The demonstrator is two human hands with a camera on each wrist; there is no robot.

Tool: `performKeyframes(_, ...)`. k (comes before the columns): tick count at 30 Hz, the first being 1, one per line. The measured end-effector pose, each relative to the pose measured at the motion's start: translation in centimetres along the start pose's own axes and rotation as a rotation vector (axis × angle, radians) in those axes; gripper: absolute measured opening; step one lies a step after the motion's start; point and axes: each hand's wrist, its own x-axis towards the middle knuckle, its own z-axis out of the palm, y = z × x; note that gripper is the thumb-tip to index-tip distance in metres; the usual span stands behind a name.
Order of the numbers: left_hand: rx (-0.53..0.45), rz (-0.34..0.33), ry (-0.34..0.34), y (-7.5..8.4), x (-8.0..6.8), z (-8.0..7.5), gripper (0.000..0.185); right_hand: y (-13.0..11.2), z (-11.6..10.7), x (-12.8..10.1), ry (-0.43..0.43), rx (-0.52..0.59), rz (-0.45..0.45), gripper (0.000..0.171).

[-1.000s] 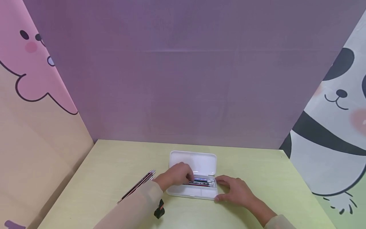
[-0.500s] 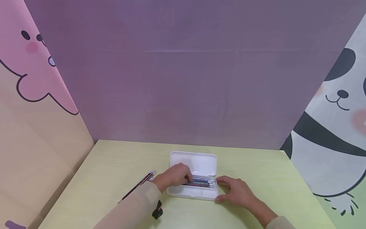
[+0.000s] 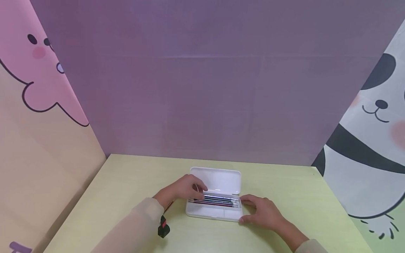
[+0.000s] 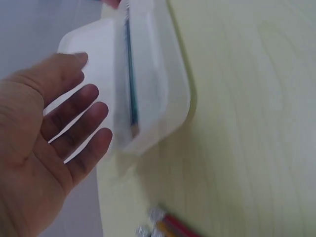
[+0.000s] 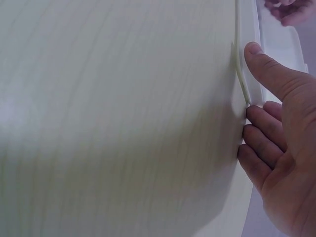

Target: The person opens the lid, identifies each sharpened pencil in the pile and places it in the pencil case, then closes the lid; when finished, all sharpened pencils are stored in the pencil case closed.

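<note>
A white pencil case (image 3: 205, 213) lies on the table with its lid (image 3: 219, 179) raised at the back. Several pencils (image 3: 218, 201) lie side by side in its rear compartment. My left hand (image 3: 185, 187) hovers over the case's left end, its fingers parted and holding nothing; in the left wrist view a dark green pencil (image 4: 130, 79) shows beside it. At the right end, my right hand (image 3: 265, 213) holds the case, thumb at the front corner and fingers along the end wall. More pencils (image 4: 170, 226) lie loose on the table, mostly hidden by my left arm in the head view.
The pale wooden table (image 3: 136, 182) reaches back to a purple wall panel (image 3: 202, 105). A small black device (image 3: 163, 228) hangs at my left wrist. Side panels with cartoon figures stand left and right.
My left hand has let go of a pencil in the case, opened its fingers and moved left and slightly up. The forearm now covers most of the loose pencils. My right hand stays put.
</note>
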Motion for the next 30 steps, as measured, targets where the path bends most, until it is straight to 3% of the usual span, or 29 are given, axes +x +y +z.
performKeyframes(6, -0.054, -0.019, 0.057, -1.4, -2.2, -2.3, 0.028, 0.0, -0.3, 0.0, -0.007, 0.003, 0.014, 0.070)
performKeyframes(16, -0.090, -0.012, 0.124, -6.2, -6.7, -5.0, 0.028, 0.0, -0.1, 0.1, -0.006, 0.015, 0.014, 0.071)
performKeyframes(23, -0.248, -0.108, 0.061, -8.7, -10.3, -6.6, 0.035, 0.1, 0.0, 0.2, -0.009, 0.012, 0.001, 0.071)
performKeyframes(30, -0.318, -0.171, 0.038, -10.2, -12.1, -6.6, 0.037, -0.1, -0.1, 0.1, -0.017, 0.008, 0.003, 0.072)
